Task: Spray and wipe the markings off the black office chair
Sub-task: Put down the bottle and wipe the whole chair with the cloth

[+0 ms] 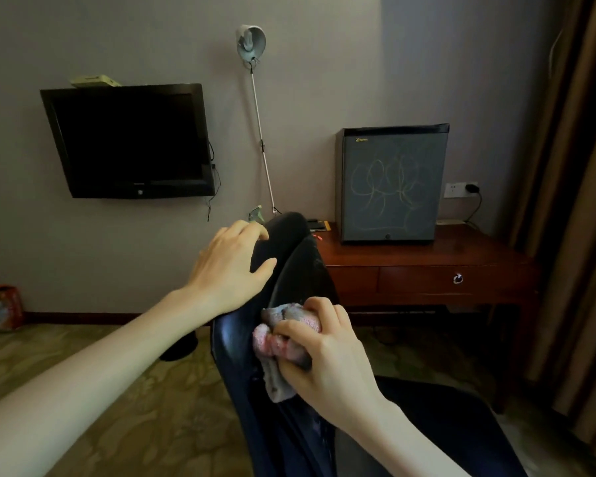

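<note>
wiping was in hand: at lower centre the right hand (pixel 331 349) clutched a bunched pink-grey cloth (pixel 279 346) against the back of the black office chair (pixel 300 270). the left hand (pixel 227 266) lay loose-fingered on its top edge, steadying it (spray bottle (pixel 255 215) just behind). the next move likely called for firm strokes over any remaining marks.

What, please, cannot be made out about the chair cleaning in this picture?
- Head view: markings on the chair, lost on dark gloss and under the cloth gripped by the right hand.
- Head view: spray bottle, only its top shows behind the left hand.
- Head view: chair's lower part, cut off by the bottom edge.
</note>
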A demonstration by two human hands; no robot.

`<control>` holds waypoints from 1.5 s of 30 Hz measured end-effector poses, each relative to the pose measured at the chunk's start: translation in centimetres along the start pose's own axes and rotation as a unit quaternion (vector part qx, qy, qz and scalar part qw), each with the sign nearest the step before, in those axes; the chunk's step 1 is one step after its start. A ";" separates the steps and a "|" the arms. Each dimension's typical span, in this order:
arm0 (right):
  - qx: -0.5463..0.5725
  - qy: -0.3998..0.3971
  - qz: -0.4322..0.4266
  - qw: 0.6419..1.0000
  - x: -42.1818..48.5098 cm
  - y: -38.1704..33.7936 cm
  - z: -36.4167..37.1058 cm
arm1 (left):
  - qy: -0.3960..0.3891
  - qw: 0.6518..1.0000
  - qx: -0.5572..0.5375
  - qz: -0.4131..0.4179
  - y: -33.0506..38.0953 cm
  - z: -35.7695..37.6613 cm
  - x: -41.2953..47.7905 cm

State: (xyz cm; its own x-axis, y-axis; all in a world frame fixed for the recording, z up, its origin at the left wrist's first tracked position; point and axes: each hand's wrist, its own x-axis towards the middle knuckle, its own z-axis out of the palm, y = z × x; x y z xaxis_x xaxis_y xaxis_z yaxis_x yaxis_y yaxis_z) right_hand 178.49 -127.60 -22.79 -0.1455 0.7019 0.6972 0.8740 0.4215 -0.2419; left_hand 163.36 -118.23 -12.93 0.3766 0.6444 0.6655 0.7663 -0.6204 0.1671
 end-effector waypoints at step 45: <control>0.034 -0.007 0.061 0.998 -4.9 1.3 3.2 | -0.052 0.992 -0.038 0.109 -1.0 1.4 1.7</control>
State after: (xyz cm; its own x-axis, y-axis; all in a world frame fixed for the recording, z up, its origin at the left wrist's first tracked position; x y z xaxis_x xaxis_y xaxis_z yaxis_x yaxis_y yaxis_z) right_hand 178.84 -128.67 -28.64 -0.0470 0.7585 0.6500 0.8520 0.3701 -0.3702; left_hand 163.93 -115.89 -13.01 0.5841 0.5309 0.6140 0.6204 -0.7798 0.0839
